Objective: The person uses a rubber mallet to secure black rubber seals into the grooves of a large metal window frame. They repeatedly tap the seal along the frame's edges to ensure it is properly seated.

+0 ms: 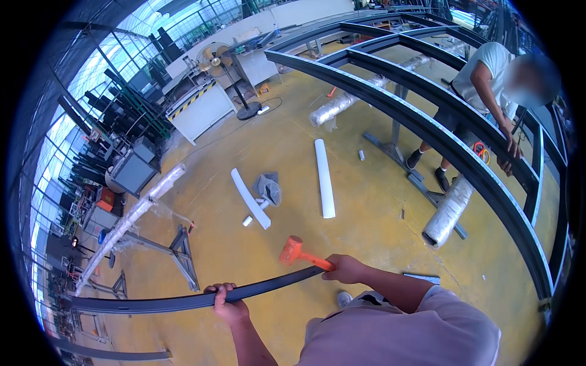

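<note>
My left hand is closed around a long dark grey metal profile, which runs from the far left toward my body. An orange mallet is in my right hand, its fingers wrapped round the handle end. The mallet's head points left, above the profile's right end. That end of the profile meets my right hand; whether the fingers also grip it, I cannot tell.
To the right, a co-worker leans over a large dark metal frame on stands. A wrapped roll rests on a trestle at left. White strips and a grey plastic bag lie on the yellow floor. A fan stands farther back.
</note>
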A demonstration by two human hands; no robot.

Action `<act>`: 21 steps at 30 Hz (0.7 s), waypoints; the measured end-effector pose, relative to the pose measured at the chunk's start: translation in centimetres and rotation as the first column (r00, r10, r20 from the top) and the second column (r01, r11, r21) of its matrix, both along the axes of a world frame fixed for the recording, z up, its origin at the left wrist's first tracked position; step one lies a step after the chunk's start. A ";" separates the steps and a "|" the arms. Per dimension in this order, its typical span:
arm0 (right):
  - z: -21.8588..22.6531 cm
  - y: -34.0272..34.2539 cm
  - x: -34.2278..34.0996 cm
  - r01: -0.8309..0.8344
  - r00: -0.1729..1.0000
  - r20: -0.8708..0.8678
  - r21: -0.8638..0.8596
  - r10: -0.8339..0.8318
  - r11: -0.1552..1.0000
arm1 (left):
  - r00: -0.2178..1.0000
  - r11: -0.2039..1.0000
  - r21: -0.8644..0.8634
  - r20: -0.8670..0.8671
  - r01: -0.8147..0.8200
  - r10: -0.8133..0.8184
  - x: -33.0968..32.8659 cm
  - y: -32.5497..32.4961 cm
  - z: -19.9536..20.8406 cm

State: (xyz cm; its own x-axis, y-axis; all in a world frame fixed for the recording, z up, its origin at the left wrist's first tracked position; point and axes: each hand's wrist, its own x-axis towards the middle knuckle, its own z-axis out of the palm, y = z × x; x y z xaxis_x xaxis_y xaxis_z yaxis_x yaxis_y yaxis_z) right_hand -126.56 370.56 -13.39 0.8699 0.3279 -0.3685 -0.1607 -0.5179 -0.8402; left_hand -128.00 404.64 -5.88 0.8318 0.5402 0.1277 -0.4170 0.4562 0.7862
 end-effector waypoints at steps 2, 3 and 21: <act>2.4 1.9 5.9 -0.123 0.978 0.170 -0.012 0.123 0.992 | 0.986 0.990 -0.144 -0.168 -0.008 -0.016 6.6 -1.4 0.5; 3.4 2.3 9.0 -0.185 0.946 0.266 -0.029 0.186 0.982 | 0.971 0.977 -0.212 -0.235 -0.017 -0.034 10.4 -1.9 0.6; 12.1 -2.4 43.7 0.966 0.196 0.101 0.152 -0.975 0.210 | -0.238 -0.320 0.139 -0.415 0.937 -0.878 69.2 -16.7 2.5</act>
